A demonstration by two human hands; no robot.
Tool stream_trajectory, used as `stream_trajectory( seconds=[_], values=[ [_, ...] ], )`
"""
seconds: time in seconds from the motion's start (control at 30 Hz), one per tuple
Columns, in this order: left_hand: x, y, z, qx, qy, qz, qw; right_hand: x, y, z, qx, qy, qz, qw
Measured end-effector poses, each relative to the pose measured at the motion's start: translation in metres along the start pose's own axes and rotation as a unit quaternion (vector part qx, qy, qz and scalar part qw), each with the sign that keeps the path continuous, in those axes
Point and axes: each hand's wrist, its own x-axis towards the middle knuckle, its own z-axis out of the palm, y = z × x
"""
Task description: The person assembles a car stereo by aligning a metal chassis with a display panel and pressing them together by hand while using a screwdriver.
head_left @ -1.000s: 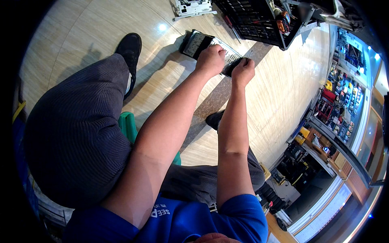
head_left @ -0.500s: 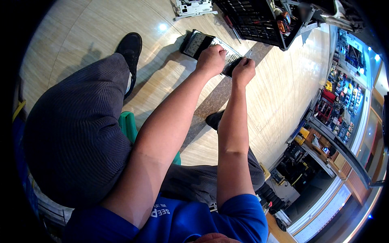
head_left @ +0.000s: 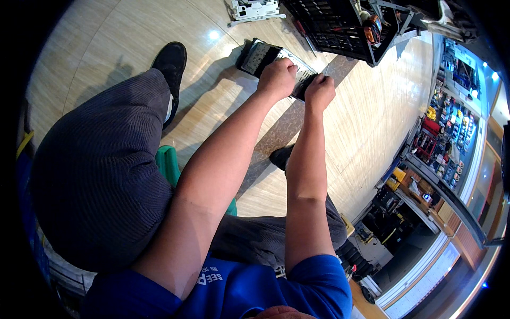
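Note:
A boxy black-and-silver electronic unit (head_left: 261, 57) with a slotted metal panel rests on the floor between my feet. Over the middle of it is my left hand (head_left: 277, 80), its fingers closed in a pinch; whatever they hold is hidden. At the unit's right end my right hand (head_left: 320, 93) is closed too, with thumb and finger pressed together near the dark edge. A thin pale rod (head_left: 327, 69) shows just beyond these fingertips, but I cannot tell whether it is in the hand.
Beyond the unit stands a black slatted crate (head_left: 332, 29) with an orange-and-black item (head_left: 373, 29) at its side. A long thin tool (head_left: 305, 38) leans by it. A white metal bracket (head_left: 255, 10) lies at the far edge. Green plastic (head_left: 168, 166) shows beneath me. Stocked shelves (head_left: 446, 133) line the right.

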Motion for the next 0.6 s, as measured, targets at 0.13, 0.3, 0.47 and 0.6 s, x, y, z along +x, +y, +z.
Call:
stream_trajectory(
  seconds=[0.13, 0.3, 0.47, 0.6],
  values=[
    [-0.0007, 0.0011, -0.0005, -0.008, -0.002, -0.002, 1.000, 0.0013, -0.0024, -0.0019, -0.016, -0.004, 0.006, 1.000],
    [-0.0010, 0.0023, -0.0005, -0.003, 0.003, -0.003, 1.000, 0.0039, -0.0054, -0.0035, -0.037, -0.023, 0.026, 0.999],
    [-0.0020, 0.0022, -0.0009, -0.004, 0.006, 0.000, 1.000, 0.0042, -0.0042, -0.0073, -0.014, -0.026, 0.027, 0.999],
    [-0.0016, -0.0010, -0.0008, -0.005, 0.019, 0.013, 1.000, 0.0039, 0.0001, -0.0083, 0.050, -0.042, 0.034, 0.997]
  ],
)
